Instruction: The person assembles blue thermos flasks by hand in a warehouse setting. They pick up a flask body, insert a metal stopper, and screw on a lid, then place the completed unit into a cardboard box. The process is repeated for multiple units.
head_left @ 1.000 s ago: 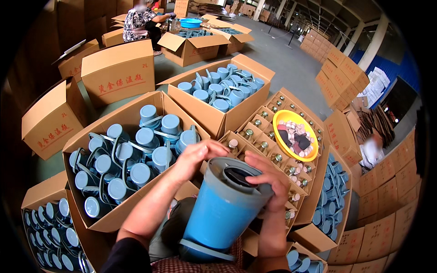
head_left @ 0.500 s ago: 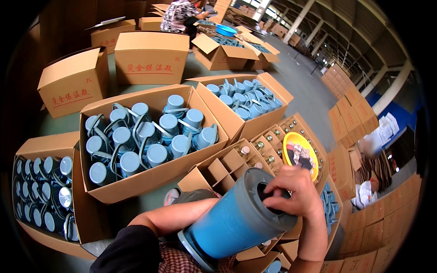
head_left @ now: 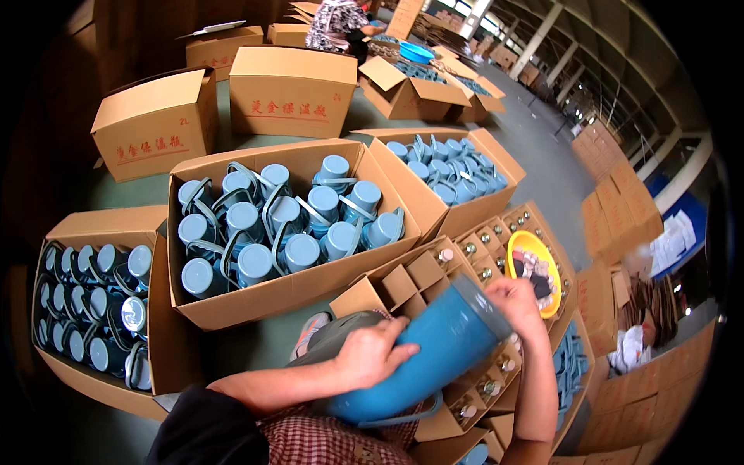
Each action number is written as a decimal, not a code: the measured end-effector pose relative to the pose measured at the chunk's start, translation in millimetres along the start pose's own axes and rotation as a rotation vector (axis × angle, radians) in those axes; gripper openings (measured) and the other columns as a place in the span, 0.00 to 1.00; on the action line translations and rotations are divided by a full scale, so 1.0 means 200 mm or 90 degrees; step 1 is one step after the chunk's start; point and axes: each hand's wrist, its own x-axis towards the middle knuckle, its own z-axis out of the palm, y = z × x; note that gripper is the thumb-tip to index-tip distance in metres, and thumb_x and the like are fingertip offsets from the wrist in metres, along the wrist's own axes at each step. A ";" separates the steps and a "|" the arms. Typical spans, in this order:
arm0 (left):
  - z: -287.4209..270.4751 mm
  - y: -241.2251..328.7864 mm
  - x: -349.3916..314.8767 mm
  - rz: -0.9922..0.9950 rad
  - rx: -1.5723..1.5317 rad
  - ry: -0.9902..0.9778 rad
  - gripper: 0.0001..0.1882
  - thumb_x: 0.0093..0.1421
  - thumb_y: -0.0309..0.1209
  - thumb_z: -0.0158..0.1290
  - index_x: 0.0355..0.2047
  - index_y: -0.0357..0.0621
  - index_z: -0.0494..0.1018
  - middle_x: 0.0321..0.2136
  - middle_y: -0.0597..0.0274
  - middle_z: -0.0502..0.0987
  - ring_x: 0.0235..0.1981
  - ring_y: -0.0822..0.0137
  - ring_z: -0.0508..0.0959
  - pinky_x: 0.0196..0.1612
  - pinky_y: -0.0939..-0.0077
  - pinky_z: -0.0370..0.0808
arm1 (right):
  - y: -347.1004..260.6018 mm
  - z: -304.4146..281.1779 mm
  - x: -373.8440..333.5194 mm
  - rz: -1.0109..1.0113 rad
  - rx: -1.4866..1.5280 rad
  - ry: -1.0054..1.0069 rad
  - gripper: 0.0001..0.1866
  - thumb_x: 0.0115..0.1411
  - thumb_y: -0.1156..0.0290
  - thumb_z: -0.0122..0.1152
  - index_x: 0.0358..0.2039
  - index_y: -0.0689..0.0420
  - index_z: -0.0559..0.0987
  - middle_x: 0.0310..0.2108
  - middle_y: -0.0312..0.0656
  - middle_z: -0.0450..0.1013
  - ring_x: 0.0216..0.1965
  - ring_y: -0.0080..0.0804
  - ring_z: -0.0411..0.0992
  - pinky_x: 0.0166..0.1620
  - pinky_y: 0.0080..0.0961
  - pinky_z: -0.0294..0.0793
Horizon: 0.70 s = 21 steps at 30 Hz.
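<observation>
A blue vacuum flask casing [head_left: 442,337] lies slanted across my lap, its grey-rimmed end raised toward the upper right and its carrying handle [head_left: 415,419] low down. My left hand [head_left: 373,355] grips the side of the casing, thumb on top. At the raised end is my right hand [head_left: 514,304], fingers bent in against the rim. Its fingertips are partly hidden, so whatever they hold does not show. Just beyond that hand a yellow bowl [head_left: 551,262] of small pale and dark pieces rests on a divided carton [head_left: 496,249] with silvery glass liners.
An open carton [head_left: 310,298] of blue flasks stands ahead, with another [head_left: 151,263] at left and one [head_left: 496,147] behind. Closed cartons [head_left: 291,97] stand farther back. A person [head_left: 332,27] works near a blue basin [head_left: 416,53]. Stacked cartons [head_left: 643,395] line the right.
The flask casing has turned so its open end faces away. My left hand has come up onto its side, and my right hand has moved from the end's central hole to the rim. The view has shifted.
</observation>
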 end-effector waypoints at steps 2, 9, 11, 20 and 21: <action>-0.09 -0.06 0.04 -0.111 0.002 -0.059 0.20 0.61 0.43 0.49 0.45 0.39 0.71 0.33 0.38 0.76 0.32 0.45 0.78 0.37 0.55 0.75 | 0.26 0.03 0.06 -0.128 0.239 0.177 0.07 0.54 0.71 0.59 0.31 0.60 0.80 0.27 0.34 0.77 0.28 0.22 0.72 0.36 0.22 0.71; -0.07 -0.66 -0.04 -0.286 -0.363 0.107 0.19 0.67 0.39 0.38 0.42 0.37 0.73 0.33 0.56 0.78 0.35 0.68 0.76 0.44 0.72 0.72 | 0.37 0.64 -0.42 -0.255 0.249 -0.129 0.34 0.55 0.41 0.55 0.51 0.58 0.75 0.56 0.45 0.67 0.63 0.44 0.56 0.66 0.40 0.46; -0.09 -0.73 -0.07 -0.350 -0.466 0.129 0.21 0.68 0.40 0.36 0.42 0.36 0.73 0.35 0.60 0.77 0.37 0.71 0.74 0.46 0.75 0.70 | 0.43 0.67 -0.59 -0.169 0.314 -0.264 0.32 0.54 0.40 0.56 0.43 0.57 0.79 0.47 0.42 0.75 0.56 0.40 0.66 0.64 0.47 0.46; 0.01 -0.58 0.00 -0.626 -0.663 0.323 0.23 0.69 0.46 0.34 0.41 0.38 0.71 0.33 0.58 0.76 0.29 0.66 0.74 0.33 0.73 0.73 | 0.28 0.77 -0.90 -0.206 0.130 0.105 0.11 0.40 0.71 0.68 0.22 0.58 0.74 0.22 0.41 0.68 0.26 0.38 0.68 0.33 0.30 0.68; 0.06 -0.65 0.02 -0.605 -0.655 0.289 0.22 0.69 0.46 0.34 0.40 0.39 0.70 0.30 0.60 0.74 0.26 0.68 0.72 0.27 0.77 0.69 | 0.28 0.79 -0.89 -0.172 0.130 0.195 0.10 0.40 0.74 0.67 0.22 0.59 0.73 0.21 0.42 0.68 0.25 0.36 0.68 0.31 0.29 0.68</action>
